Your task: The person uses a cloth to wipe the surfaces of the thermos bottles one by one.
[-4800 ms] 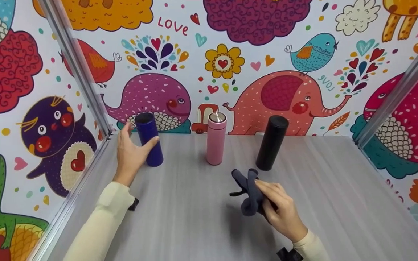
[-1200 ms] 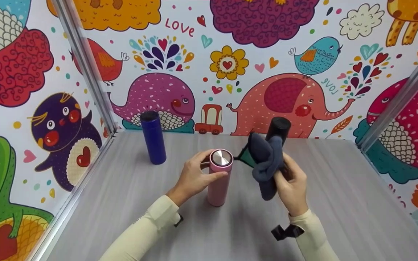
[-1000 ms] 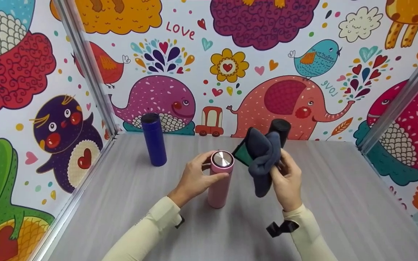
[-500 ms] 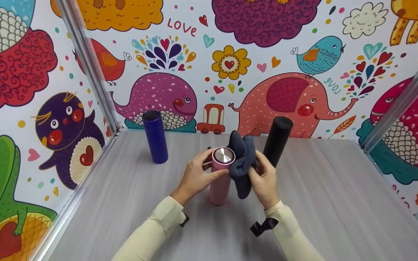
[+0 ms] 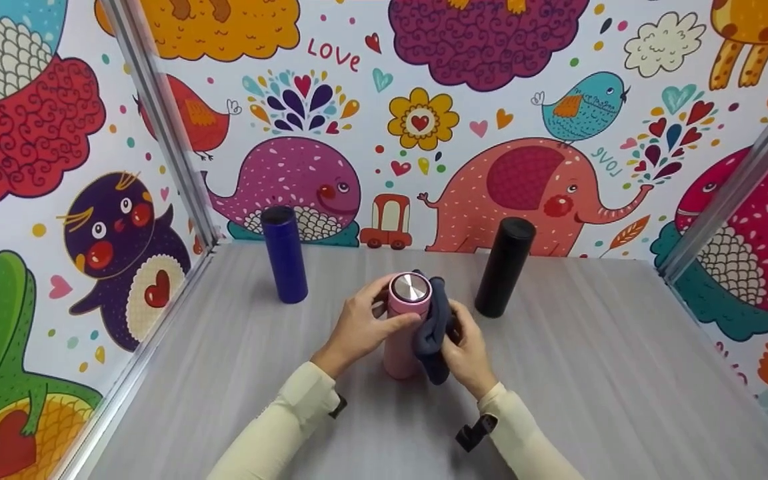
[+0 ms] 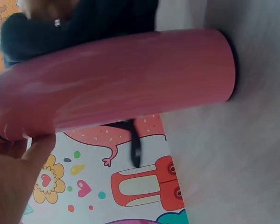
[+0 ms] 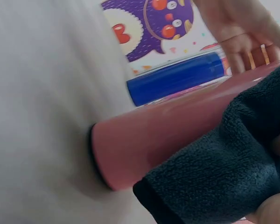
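A pink thermos bottle [image 5: 403, 347] with a shiny silver lid top stands upright near the middle of the table. My left hand [image 5: 364, 327] grips its upper part from the left, thumb across the front. From the right, my right hand [image 5: 469, 350] holds a bunched dark blue-grey cloth [image 5: 433, 333] against the bottle's side. The right wrist view shows the terry texture of the cloth [image 7: 219, 168] lying along the pink bottle [image 7: 144, 140]. In the left wrist view, a dark strap [image 6: 136, 149] hangs out below the bottle [image 6: 130, 77].
A blue bottle [image 5: 285, 257] stands at the back left and a black bottle [image 5: 505, 267] at the back right. Printed panels with metal corner posts [image 5: 157, 120] enclose the grey table [image 5: 591, 373] at the back and sides.
Earlier the left hand was at the blue bottle; now it grips the pink one, which stands nearer. Over the last second the right hand has brought the cloth leftward onto the pink bottle.
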`<state>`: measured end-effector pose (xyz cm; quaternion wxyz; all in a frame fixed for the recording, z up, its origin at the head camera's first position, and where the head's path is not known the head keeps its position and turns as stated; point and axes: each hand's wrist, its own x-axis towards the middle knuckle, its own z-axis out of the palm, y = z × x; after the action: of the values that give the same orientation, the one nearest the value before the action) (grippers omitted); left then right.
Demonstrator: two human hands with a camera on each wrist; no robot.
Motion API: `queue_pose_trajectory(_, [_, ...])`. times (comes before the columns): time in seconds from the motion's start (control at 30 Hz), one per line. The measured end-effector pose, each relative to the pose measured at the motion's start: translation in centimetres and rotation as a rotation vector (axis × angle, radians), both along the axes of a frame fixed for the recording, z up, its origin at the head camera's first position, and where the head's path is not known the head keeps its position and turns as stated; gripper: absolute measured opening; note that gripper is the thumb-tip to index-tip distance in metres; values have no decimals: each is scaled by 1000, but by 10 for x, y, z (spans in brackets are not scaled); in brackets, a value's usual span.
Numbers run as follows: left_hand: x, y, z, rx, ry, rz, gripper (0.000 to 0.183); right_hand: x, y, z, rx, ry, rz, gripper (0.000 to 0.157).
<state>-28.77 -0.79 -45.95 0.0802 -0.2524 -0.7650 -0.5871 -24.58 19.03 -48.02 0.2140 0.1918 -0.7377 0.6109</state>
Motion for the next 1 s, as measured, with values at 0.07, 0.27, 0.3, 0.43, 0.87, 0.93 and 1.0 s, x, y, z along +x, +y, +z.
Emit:
queue_pose_trajectory(0.07, [-1,0,0,-12,-11,-8,77,0,0,-5,24,-9,2,38])
queue_pose_trajectory(0.27, [-5,-3,2,-36,-35,-48,80,-1,3,-22,102,-78,24,35])
queue_pose_trajectory(0.3, [-5,-4,2,-33,-38,-55,81,-1,3,-24,111,-94,28,35])
queue_pose_trajectory(0.43, [-8,-8,2,-1,-60,-85,80,0,3,-26,129,-119,22,36])
queue_pose_trajectory(0.87, [-12,-16,3,-52,28,-95,71,-2,3,25,49,67,-26,44])
queue_pose_trajectory(0.93, [-11,-18,2,-32,35,-111,71,-3,4,36,23,132,-14,44])
queue_pose_trajectory(1.0, [-10,-20,0,2,48,-138,69,-3,4,45,1,188,-5,44])
